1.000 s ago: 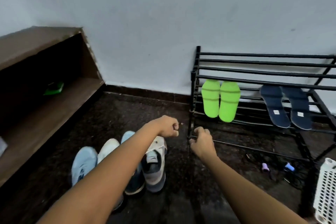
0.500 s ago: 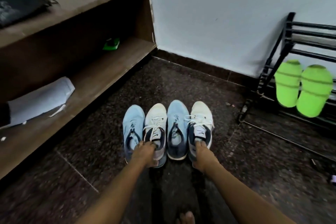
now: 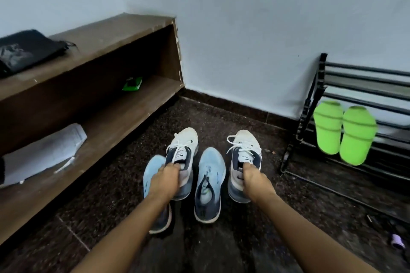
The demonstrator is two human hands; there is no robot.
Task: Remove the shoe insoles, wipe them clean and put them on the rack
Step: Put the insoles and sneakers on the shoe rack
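Two white sneakers [image 3: 184,142], seemingly lifted, beside blue sneakers [image 3: 210,175]; green insoles [image 3: 328,126] on rack [image 3: 366,71].

White shoes [image 3: 243,141] now raised, apart.

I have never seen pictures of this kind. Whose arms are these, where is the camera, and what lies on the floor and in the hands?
There is no machine here: these are one person's two bare arms. The only camera is worn on the person's head and looks forward and down, so the arms come in from the bottom edge. Two pairs of shoes, one white and one light blue, are on the dark floor. The left hand grips one white shoe at its opening, and the right hand grips the other white shoe in the same way. The blue shoe between them is not held. On the right, a black rack carries two green insoles. On the left stands a wooden shelf.
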